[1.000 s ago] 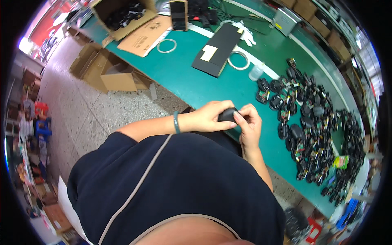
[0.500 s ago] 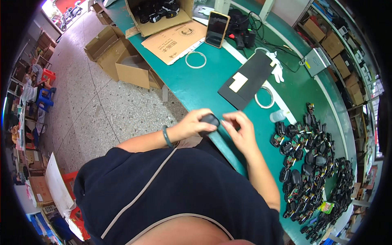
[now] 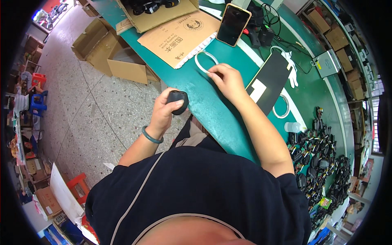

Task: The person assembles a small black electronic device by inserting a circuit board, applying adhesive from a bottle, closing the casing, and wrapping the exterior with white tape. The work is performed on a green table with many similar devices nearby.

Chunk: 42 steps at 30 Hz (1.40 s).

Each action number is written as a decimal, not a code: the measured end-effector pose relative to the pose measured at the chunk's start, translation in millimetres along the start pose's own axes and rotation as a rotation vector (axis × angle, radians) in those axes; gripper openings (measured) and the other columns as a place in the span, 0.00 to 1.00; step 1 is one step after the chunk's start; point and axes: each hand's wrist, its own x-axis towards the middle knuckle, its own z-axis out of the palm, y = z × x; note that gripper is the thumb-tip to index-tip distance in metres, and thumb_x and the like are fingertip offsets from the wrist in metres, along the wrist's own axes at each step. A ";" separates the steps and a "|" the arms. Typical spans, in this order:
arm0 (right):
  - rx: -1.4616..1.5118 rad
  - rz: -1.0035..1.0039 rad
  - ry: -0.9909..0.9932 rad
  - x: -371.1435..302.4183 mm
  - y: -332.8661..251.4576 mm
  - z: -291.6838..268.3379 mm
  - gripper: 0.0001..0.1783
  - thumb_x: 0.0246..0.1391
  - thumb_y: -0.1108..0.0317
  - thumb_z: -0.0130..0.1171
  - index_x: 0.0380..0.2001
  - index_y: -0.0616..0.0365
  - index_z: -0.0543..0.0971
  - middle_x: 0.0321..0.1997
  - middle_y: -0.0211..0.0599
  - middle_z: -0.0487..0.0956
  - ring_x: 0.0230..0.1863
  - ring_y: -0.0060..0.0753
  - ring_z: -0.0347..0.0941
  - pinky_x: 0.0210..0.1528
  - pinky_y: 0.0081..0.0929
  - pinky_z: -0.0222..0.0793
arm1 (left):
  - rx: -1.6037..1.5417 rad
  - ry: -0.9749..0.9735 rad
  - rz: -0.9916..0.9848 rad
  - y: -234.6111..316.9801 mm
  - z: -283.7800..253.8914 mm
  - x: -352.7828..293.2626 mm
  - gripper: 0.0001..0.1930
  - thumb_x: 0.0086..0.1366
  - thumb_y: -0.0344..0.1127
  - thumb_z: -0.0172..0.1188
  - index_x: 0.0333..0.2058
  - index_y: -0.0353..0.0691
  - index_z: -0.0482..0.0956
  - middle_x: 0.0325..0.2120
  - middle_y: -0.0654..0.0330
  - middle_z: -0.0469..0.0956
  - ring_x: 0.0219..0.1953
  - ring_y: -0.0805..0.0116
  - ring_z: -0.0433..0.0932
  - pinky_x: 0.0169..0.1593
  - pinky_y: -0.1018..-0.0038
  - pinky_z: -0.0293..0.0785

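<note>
In the head view, my left hand (image 3: 162, 108) is clamped round a black rounded plastic shell (image 3: 178, 98), held up at the near edge of the green counter (image 3: 220, 122). Half a second ago my right hand (image 3: 222, 77) was beside that shell with its fingers free; now it has reached forward, and thumb and fingertips are pinched together on the rim of a thin white ring (image 3: 196, 60). The ring lay flat then; now it tilts up, near the brown paper cover (image 3: 175, 36) and the phone (image 3: 233, 24).
</note>
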 end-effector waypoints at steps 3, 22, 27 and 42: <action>0.501 0.124 -0.067 -42.3 -19.5 -35.7 0.04 0.57 0.74 0.57 0.35 0.62 0.77 0.40 0.37 0.78 0.43 0.29 0.75 0.48 0.28 0.71 | -0.112 -0.078 -0.010 2.4 7.9 12.2 0.13 0.55 0.32 0.60 0.38 0.34 0.73 0.28 0.57 0.78 0.29 0.68 0.78 0.39 0.75 0.75; 0.871 0.264 0.104 -207.3 -48.4 -102.3 0.11 0.57 0.71 0.58 0.41 0.64 0.75 0.43 0.42 0.79 0.41 0.25 0.75 0.44 0.24 0.73 | 0.342 -0.915 0.162 8.5 123.3 8.8 0.19 0.42 0.45 0.65 0.30 0.38 0.78 0.35 0.54 0.74 0.41 0.61 0.74 0.47 0.67 0.68; 0.967 0.084 0.123 -226.5 -40.5 -98.5 0.07 0.60 0.72 0.56 0.38 0.65 0.75 0.41 0.45 0.78 0.38 0.26 0.77 0.43 0.23 0.74 | -0.130 -0.993 -0.086 -2.6 137.6 -0.8 0.21 0.41 0.48 0.65 0.28 0.36 0.77 0.32 0.53 0.73 0.38 0.60 0.75 0.45 0.66 0.70; 1.103 0.095 0.255 -256.8 -50.6 -101.8 0.10 0.53 0.70 0.63 0.38 0.63 0.77 0.36 0.35 0.80 0.31 0.26 0.73 0.37 0.22 0.69 | -0.074 -1.086 -0.081 -7.2 169.1 -11.0 0.19 0.41 0.46 0.65 0.28 0.36 0.77 0.34 0.52 0.74 0.40 0.57 0.76 0.48 0.65 0.70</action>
